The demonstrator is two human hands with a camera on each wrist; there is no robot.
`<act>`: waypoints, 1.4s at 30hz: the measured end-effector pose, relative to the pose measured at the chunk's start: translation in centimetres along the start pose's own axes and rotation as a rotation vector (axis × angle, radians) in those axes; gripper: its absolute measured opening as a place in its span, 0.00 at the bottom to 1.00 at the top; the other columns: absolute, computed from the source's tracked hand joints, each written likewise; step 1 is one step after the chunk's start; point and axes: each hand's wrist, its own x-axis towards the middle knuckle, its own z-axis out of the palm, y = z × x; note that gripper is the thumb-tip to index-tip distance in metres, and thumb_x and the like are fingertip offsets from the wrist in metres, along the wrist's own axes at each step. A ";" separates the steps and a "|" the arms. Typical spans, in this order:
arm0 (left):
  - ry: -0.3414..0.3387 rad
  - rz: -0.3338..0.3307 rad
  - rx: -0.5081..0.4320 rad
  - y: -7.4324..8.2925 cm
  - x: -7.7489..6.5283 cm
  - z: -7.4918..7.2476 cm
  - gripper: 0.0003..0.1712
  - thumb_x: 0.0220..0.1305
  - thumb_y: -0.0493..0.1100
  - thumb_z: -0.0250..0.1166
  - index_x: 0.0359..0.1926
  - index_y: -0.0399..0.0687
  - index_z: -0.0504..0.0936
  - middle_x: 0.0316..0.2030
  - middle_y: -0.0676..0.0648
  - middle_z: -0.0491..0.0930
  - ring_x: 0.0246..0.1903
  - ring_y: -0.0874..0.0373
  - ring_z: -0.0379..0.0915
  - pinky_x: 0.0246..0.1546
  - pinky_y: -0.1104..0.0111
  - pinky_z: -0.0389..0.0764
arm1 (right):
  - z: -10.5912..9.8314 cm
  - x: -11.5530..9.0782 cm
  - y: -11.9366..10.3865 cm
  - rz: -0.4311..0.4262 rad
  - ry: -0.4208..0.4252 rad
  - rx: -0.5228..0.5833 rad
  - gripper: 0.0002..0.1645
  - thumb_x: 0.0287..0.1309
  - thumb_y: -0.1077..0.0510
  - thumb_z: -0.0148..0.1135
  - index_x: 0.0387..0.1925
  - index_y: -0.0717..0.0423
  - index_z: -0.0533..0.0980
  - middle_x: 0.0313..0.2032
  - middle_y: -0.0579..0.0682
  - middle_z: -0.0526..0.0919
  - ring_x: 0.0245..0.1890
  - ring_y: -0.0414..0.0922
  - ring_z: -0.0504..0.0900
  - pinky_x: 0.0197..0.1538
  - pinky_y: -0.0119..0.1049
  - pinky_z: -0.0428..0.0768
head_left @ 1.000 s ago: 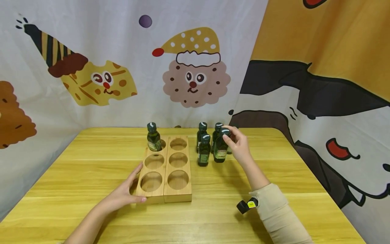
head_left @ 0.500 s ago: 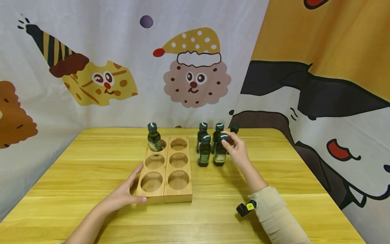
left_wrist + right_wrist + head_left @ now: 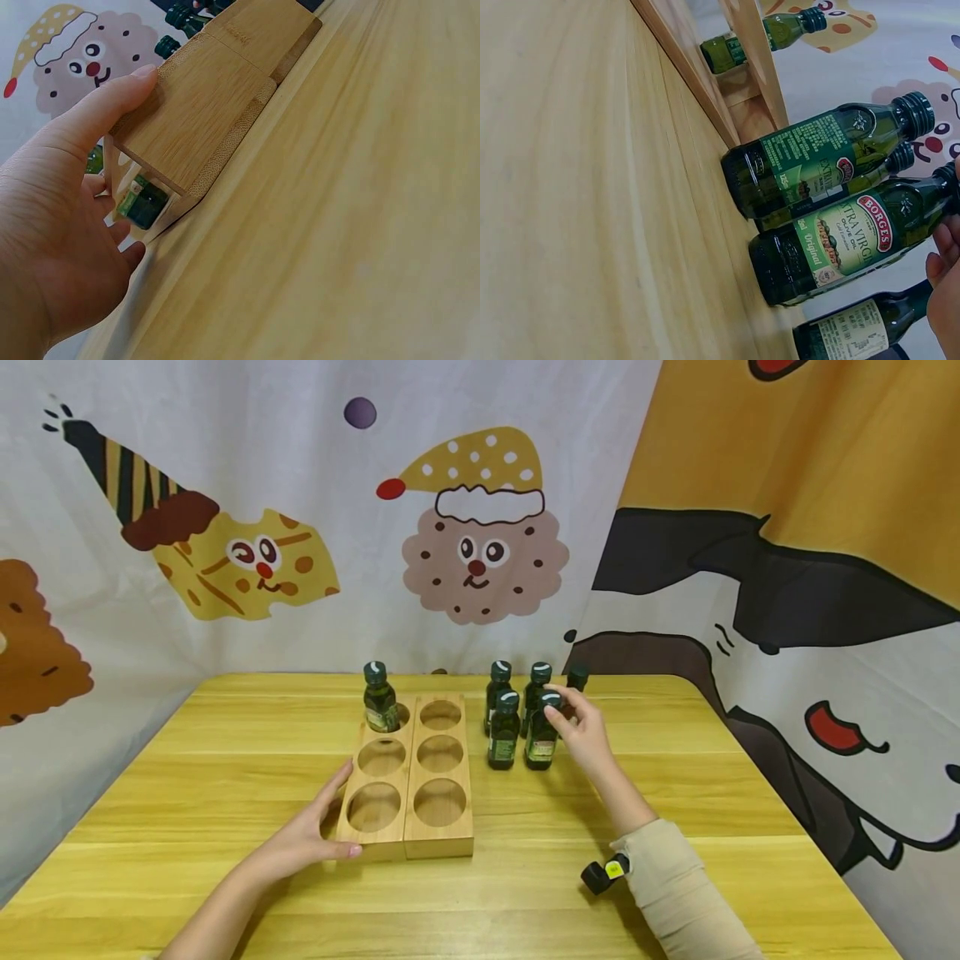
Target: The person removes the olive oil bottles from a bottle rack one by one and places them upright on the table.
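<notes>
In the head view my left hand [image 3: 303, 837] holds the near left corner of a wooden rack [image 3: 438, 846] with round holes, thumb along its front face and fingers at its left side. One dark green olive oil bottle [image 3: 381, 706] stands in the back left hole. My right hand [image 3: 587, 733] pinches the cap end of another olive oil bottle [image 3: 540, 747], thumb and fingers around its top. The right wrist view shows this bottle's label [image 3: 847, 236] facing out, its base close to the table. Most of the right hand is outside that view.
Several more olive oil bottles stand close around the held one: a front left bottle [image 3: 503, 739], two behind and a back right bottle [image 3: 577, 677] partly hidden by my hand. A printed curtain [image 3: 300, 468] hangs behind the wooden table [image 3: 525, 893].
My right hand has come slightly nearer and lower with the bottle, uncovering the back right bottle's cap. Over the last half second almost nothing moves. The left hand stays on the rack.
</notes>
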 end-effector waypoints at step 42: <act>-0.003 -0.019 -0.004 -0.1 0.0 0.0 0.65 0.49 0.44 0.75 0.76 0.54 0.38 0.73 0.34 0.41 0.65 0.28 0.48 0.57 0.30 0.44 | 10.9 3.9 -6.1 -0.177 -0.050 0.050 0.25 0.55 0.56 0.70 0.56 0.53 0.77 0.46 0.46 0.81 0.39 0.44 0.70 0.36 0.37 0.70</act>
